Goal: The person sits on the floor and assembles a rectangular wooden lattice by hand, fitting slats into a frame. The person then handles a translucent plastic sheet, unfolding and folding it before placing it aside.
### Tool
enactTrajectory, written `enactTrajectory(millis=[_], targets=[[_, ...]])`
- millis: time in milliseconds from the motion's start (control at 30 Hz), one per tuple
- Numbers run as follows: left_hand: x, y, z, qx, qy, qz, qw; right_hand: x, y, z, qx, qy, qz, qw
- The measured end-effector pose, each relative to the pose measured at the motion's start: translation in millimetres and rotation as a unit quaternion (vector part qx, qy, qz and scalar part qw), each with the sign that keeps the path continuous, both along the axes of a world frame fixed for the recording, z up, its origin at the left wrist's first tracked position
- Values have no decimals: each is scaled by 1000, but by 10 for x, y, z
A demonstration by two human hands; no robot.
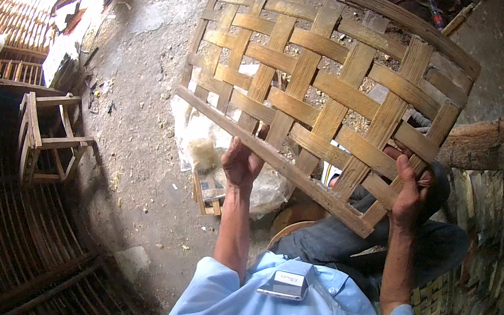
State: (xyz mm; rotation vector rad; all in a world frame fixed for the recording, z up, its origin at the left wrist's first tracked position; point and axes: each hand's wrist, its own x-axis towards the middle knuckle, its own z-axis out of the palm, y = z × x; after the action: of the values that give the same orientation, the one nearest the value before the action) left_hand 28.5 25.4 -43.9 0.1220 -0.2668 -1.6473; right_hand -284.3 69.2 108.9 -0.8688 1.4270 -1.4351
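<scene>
bamboo strips, woven open into a flat panel, fill the middle of the room, held up tilted over the person's lap. the left hand grips the panel's lower edge strip, fingers curled round it. the right hand clamps the near corner, thumb on top. below the panel a plastic bag lies on the dirt floor. a wooden stool stands well apart at the left, beside curved bamboo frames.
</scene>
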Motion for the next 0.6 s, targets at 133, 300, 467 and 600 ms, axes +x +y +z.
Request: enactTrajectory(millis=[133,300,467,600], targets=[[66,47,-133,-26,-29,47,998,-34,12,-96,21,-4,-45,999],[203,113,-493,36,1,45,998,-58,15,-133,-19,1,-37,999],[348,149,-532,70,-64,28,995,-46,29,-146,0,-24,-27,999],[29,-60,121,28,-121,22,992,-64,58,-143,-47,42,-30,998]])
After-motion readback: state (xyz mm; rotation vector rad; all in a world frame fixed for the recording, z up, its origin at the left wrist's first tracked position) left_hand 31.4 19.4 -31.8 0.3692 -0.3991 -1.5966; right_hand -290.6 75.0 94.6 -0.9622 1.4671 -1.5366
